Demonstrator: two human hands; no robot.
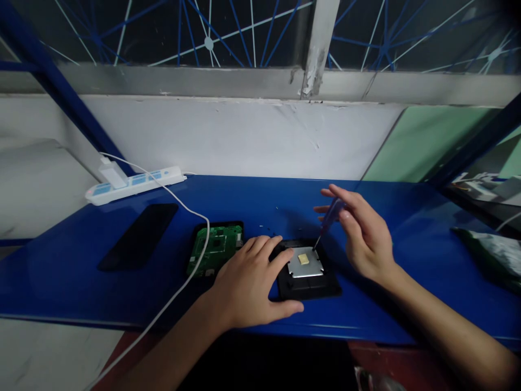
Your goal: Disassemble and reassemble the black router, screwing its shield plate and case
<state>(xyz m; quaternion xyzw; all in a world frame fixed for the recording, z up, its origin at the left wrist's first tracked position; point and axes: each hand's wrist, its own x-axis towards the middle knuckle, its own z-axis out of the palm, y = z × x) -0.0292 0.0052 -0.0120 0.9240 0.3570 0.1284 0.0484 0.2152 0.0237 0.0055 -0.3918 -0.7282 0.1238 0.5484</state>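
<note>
My right hand (pixel 362 231) grips a screwdriver (pixel 334 213) with a purplish handle, some of its fingers stretched out. The screwdriver's tip meets the upper right corner of a silver metal plate (pixel 313 267), which carries a small yellowish square pad (pixel 303 259). That plate sits in a black plastic cover (pixel 311 288) on the blue table. Over the cover's left edge lies my left hand (pixel 254 282), fingers spread and thumb apart, steadying nothing between them. Left of it, a green circuit board (pixel 215 244) rests in a black casing, partly hidden by my hand and a white cable.
A white power strip (pixel 136 185) with a plugged-in adapter (pixel 113 172) lies at the back left. Its white cable (pixel 179 201) runs across the table to the front. A dark flat slab, perhaps a phone (pixel 138 238), lies at left. At right is a plastic bag (pixel 488 252).
</note>
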